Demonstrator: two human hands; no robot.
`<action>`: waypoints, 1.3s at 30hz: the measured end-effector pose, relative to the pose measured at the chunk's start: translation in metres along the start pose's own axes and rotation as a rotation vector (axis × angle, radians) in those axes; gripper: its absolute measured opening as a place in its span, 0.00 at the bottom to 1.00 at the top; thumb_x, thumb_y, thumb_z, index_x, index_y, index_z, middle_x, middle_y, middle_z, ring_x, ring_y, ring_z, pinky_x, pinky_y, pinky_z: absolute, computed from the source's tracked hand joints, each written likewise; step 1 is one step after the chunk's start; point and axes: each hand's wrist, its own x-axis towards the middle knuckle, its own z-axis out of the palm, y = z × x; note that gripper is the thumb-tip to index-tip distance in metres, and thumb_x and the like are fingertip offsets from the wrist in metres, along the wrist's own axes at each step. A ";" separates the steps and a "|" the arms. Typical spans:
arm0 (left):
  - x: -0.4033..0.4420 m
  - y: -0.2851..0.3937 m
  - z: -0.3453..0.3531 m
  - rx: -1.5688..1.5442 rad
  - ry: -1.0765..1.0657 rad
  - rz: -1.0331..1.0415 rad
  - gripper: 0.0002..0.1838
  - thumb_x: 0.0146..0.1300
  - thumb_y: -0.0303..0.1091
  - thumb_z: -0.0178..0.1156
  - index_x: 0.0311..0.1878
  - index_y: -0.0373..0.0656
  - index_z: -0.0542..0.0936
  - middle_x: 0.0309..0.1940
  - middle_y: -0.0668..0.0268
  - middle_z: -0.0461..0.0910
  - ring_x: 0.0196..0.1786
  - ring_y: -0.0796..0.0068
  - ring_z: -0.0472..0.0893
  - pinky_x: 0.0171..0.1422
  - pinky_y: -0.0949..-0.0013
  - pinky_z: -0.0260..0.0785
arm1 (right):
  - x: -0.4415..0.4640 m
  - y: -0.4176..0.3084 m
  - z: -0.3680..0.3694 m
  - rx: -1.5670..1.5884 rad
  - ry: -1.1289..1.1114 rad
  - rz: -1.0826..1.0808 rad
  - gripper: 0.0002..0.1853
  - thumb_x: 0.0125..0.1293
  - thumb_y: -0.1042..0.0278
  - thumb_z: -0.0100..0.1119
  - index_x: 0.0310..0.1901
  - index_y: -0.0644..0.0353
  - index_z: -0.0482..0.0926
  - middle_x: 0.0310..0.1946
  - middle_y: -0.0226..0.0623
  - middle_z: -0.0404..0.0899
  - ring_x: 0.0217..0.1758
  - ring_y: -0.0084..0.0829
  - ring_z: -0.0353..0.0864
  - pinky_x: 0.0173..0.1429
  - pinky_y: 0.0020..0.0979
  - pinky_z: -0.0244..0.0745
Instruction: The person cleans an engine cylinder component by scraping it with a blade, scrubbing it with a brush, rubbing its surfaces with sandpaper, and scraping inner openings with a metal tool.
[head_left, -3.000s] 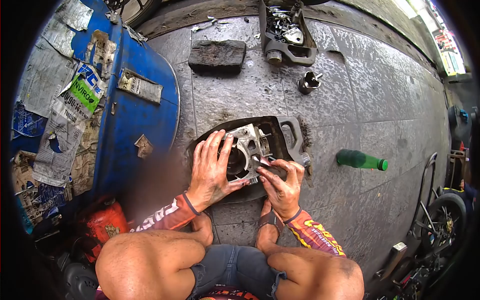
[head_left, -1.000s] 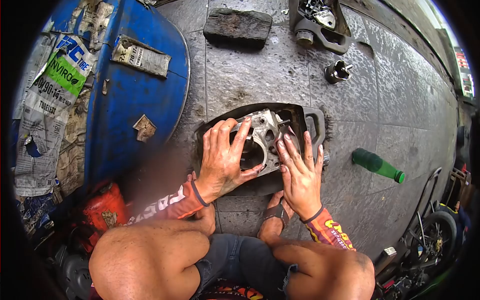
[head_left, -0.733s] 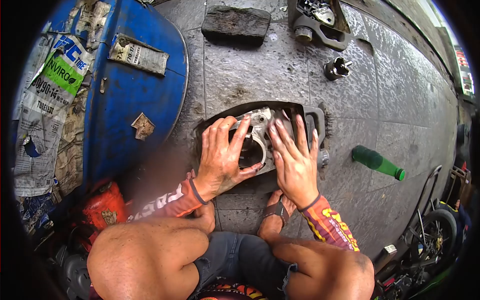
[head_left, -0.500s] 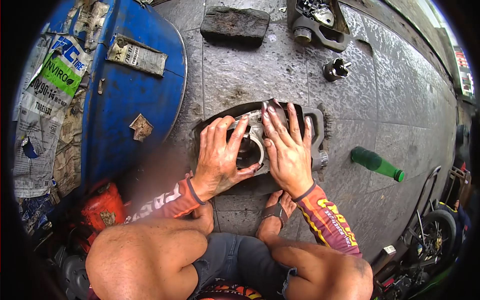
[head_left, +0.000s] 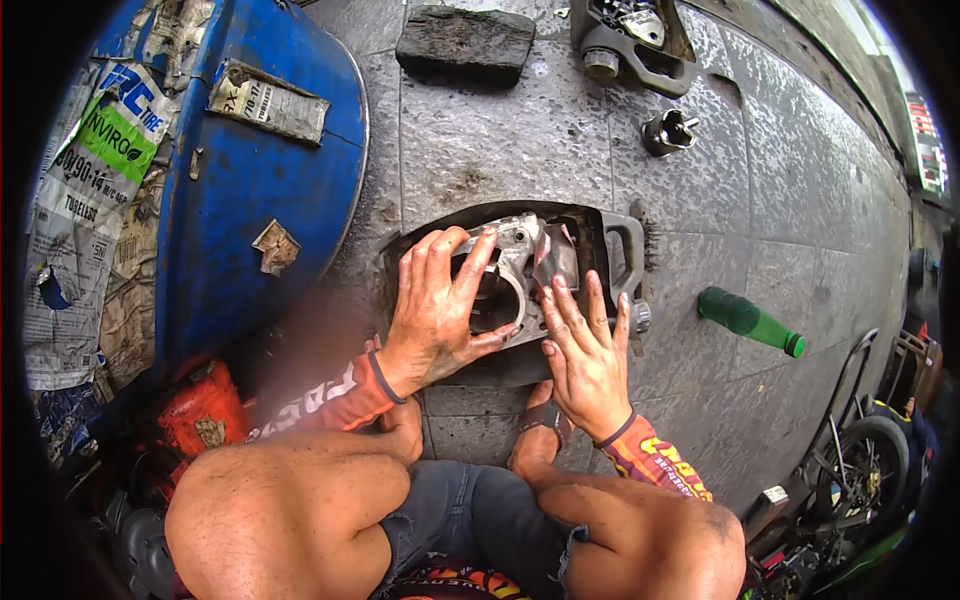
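Observation:
A grey metal engine casing with a round bore lies in a dark cut-open plastic jerrycan on the floor. My left hand grips the casing at its left side, fingers over the far part and thumb along the near rim of the bore. A small dark grey sheet, perhaps sandpaper, lies on the casing's right part. My right hand is open, its fingers stretched out over the near right side of the casing. Its fingertips are close to the sheet; I cannot tell whether they touch it.
A dark block lies beyond the jerrycan. At the back right are another cut jerrycan with metal parts and a metal cylinder. A green bottle lies to the right. A blue drum stands at the left.
My right hand has drawn back toward me and slightly right, off the sheet, which now shows on the casing. My left hand keeps its hold on the casing.

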 end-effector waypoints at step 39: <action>-0.008 -0.009 0.027 -0.212 0.300 -0.024 0.37 0.62 0.36 0.67 0.73 0.34 0.67 0.64 0.51 0.74 0.65 0.53 0.71 0.74 0.51 0.58 | 0.000 0.008 0.018 0.083 0.205 -0.083 0.24 0.70 0.64 0.62 0.67 0.49 0.80 0.75 0.29 0.72 0.85 0.45 0.54 0.82 0.60 0.42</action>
